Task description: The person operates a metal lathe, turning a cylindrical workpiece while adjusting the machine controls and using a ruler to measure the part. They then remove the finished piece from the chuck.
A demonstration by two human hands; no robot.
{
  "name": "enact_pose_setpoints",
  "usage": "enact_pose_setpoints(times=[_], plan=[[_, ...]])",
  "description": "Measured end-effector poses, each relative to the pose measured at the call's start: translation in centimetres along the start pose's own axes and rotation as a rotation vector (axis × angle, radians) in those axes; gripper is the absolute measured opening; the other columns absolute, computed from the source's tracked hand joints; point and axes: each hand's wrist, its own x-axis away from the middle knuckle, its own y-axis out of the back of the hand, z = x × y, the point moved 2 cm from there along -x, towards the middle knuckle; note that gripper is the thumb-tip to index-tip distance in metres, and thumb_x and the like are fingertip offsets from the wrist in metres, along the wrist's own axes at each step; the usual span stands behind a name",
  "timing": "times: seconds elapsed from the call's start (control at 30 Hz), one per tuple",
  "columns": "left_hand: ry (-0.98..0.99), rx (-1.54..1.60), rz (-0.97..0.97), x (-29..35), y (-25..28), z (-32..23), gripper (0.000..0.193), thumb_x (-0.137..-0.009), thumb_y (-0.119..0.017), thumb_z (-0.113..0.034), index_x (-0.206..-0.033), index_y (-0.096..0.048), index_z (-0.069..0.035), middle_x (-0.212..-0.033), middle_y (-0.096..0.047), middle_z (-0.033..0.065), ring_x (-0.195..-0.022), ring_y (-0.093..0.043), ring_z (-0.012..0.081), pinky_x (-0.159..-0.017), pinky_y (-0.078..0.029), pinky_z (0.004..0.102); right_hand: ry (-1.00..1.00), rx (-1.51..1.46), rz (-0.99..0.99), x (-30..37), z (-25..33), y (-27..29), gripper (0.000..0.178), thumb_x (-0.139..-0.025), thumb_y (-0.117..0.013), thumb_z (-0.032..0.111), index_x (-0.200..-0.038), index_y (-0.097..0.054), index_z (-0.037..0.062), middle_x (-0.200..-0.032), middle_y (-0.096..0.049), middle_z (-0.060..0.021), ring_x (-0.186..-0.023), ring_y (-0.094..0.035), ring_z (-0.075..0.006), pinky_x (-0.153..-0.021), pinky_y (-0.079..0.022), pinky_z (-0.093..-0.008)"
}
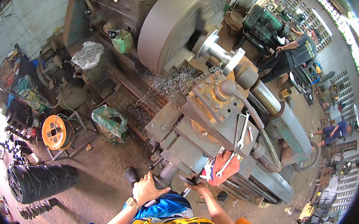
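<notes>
At the front of a large metal lathe, my left hand [148, 189] is closed on a dark handwheel [163, 183], thumb reaching right. My right hand [199, 190] curls around the wheel's right side; its fingertips are partly hidden. Beyond them is the carriage [167, 126] with a rusty tool post [215, 96]. A big grey chuck [161, 32], its jaws smeared by motion, holds a shiny stepped metal workpiece [217, 51]. The tailstock [292, 133] supports the other end. Spanners [242, 133] lie on the carriage, and another rests on a red cloth [230, 171].
Metal shavings [169, 83] heap below the chuck. Left on the floor are an orange cable reel [55, 132], a green plastic bag [110, 122] and a black ribbed drum [43, 181]. A person in dark clothes [297, 52] stands beyond the lathe; another person [336, 130] is farther right.
</notes>
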Motion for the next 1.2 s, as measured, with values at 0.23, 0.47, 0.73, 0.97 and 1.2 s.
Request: enact_pose_setpoints(times=[0.23,0.47,0.73,0.97,1.2], plan=[[0.025,-0.01,0.027,-0.2,0.3,-0.2,0.125,-0.064,-0.075,-0.077,-0.144,-0.039,0.013,-0.129,-0.062,0.0284,-0.115,-0.065,0.0376,-0.095,-0.053,0.0479,0.02,0.055,-0.264,-2.0,-3.6,-1.5,0.091,-0.068,-0.075,0.072,-0.125,-0.069,0.0009,-0.127,-0.065,-0.0273,-0.122,-0.063,-0.0355,-0.102,-0.05,-0.0392],[0.02,0.015,0.014,-0.2,0.1,-0.1,0.122,-0.066,-0.072,-0.078,-0.14,-0.041,0.013,-0.124,-0.064,0.027,-0.111,-0.067,0.0363,-0.092,-0.053,0.047,-0.024,0.197,-0.318,-2.5,-3.6,-2.1,0.075,-0.074,-0.075,0.057,-0.123,-0.069,-0.0007,-0.125,-0.066,-0.0276,-0.12,-0.064,-0.0363,-0.102,-0.05,-0.0416],[-0.025,-0.008,-0.058,-0.2,-0.3,0.0,0.116,-0.068,-0.071,-0.08,-0.135,-0.045,0.012,-0.116,-0.067,0.0259,-0.104,-0.07,0.036,-0.086,-0.054,0.0473,0.128,0.179,-0.372,-2.8,-4.7,-2.5,0.068,-0.076,-0.072,0.05,-0.12,-0.069,-0.0014,-0.121,-0.068,-0.0271,-0.116,-0.066,-0.0381,-0.099,-0.052,-0.0441],[0.016,-0.007,0.004,-0.3,0.0,-0.1,0.124,-0.065,-0.074,-0.077,-0.142,-0.041,0.014,-0.128,-0.063,0.0275,-0.115,-0.066,0.0361,-0.094,-0.053,0.0469,0.244,0.117,-0.403,-2.2,-4.0,-1.8,0.072,-0.075,-0.073,0.052,-0.122,-0.068,-0.0014,-0.12,-0.068,-0.0277,-0.116,-0.066,-0.0389,-0.099,-0.053,-0.0444],[0.016,0.002,-0.006,-0.1,-0.1,-0.1,0.122,-0.066,-0.073,-0.078,-0.14,-0.042,0.014,-0.125,-0.064,0.0264,-0.113,-0.067,0.0363,-0.093,-0.052,0.048,-0.071,0.094,-0.379,-1.3,-3.3,-2.0,0.076,-0.078,-0.072,0.053,-0.132,-0.062,0.0005,-0.137,-0.059,-0.0263,-0.127,-0.059,-0.0366,-0.107,-0.047,-0.0416]])
